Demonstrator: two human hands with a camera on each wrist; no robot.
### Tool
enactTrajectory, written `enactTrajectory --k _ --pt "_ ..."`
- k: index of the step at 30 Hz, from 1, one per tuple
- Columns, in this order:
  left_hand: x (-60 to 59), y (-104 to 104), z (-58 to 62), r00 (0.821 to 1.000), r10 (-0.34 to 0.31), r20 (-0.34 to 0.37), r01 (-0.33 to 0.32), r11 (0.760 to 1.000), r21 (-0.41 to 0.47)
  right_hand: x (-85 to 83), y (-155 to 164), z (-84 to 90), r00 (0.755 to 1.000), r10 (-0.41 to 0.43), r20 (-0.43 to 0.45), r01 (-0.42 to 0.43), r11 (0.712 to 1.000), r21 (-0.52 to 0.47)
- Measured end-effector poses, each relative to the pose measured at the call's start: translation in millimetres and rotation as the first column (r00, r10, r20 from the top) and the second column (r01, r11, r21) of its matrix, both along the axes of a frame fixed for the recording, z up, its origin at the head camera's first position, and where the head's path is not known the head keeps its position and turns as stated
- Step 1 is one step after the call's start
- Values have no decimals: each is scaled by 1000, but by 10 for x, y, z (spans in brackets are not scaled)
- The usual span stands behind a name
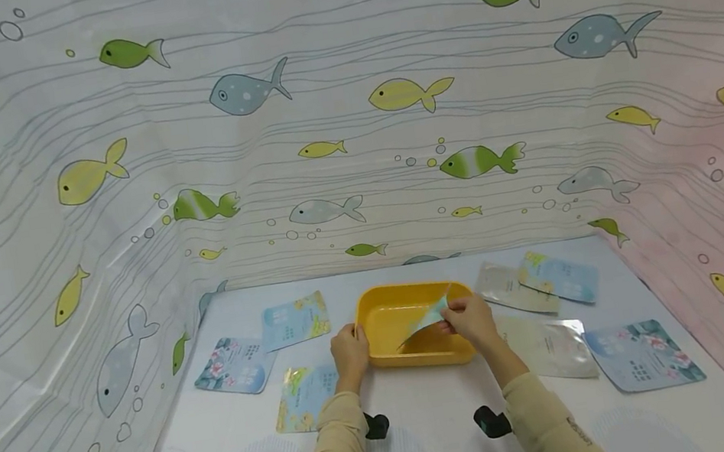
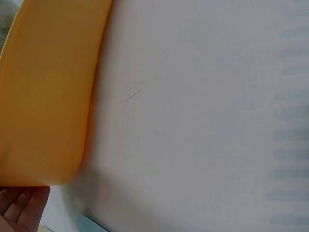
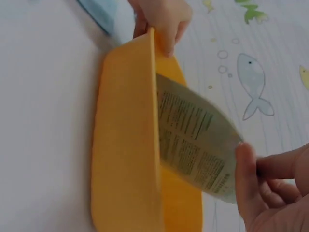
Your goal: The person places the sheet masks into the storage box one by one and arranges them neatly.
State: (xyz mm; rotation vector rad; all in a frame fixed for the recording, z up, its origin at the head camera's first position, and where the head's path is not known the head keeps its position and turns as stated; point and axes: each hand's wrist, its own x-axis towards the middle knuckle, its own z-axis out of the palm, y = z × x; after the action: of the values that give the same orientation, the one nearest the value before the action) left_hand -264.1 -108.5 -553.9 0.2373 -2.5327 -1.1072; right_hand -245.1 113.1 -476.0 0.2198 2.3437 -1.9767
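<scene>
A yellow plastic basin [image 1: 422, 359] sits in the middle of the table in the head view. My left hand [image 1: 349, 351] grips its left end, with the thumb over the rim in the right wrist view and fingers outside. With my right hand [image 1: 471, 322] I pinch one end of a flat sachet [image 1: 427, 319]. The sachet slants down into the basin, its lower end inside. Printed lines of text cover the sachet's side that faces the right wrist camera. In the left wrist view, the basin's outer wall [image 2: 48, 96] shows above my fingertips.
Several flat sachets lie around the basin: a blue floral one [image 1: 232, 365], two blue-and-yellow ones [image 1: 295, 320] at left. On the right lie silvery ones [image 1: 549, 346], a blue-and-yellow one [image 1: 560, 275] and a floral one [image 1: 644, 355]. A fish-patterned sheet [image 1: 396, 175] stands behind the table.
</scene>
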Motion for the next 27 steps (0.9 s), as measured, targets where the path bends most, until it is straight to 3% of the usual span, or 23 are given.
enactTrajectory --k 6,13,16,20,24,27 --pt "-8 -5 2 1000 10 -2 -10 1000 0 21 10 -157 995 -86 46 76 978 193" --pt "-4 -4 5 1000 13 11 -13 1000 4 -26 -79 -301 993 -100 61 78 953 294" --pt "-5 -2 -9 1000 14 10 -14 1000 -6 -31 -110 -354 995 -88 48 62 914 401" --pt "-6 4 -20 1000 7 5 -7 1000 -22 -38 -141 -413 996 -77 36 44 830 556" --pt "-3 10 -22 1000 8 1 -8 1000 -20 -58 -171 -444 999 -44 32 13 764 645" --pt "2 13 -17 1000 10 3 -10 1000 -13 -78 -177 -464 1000 -3 17 -10 699 715"
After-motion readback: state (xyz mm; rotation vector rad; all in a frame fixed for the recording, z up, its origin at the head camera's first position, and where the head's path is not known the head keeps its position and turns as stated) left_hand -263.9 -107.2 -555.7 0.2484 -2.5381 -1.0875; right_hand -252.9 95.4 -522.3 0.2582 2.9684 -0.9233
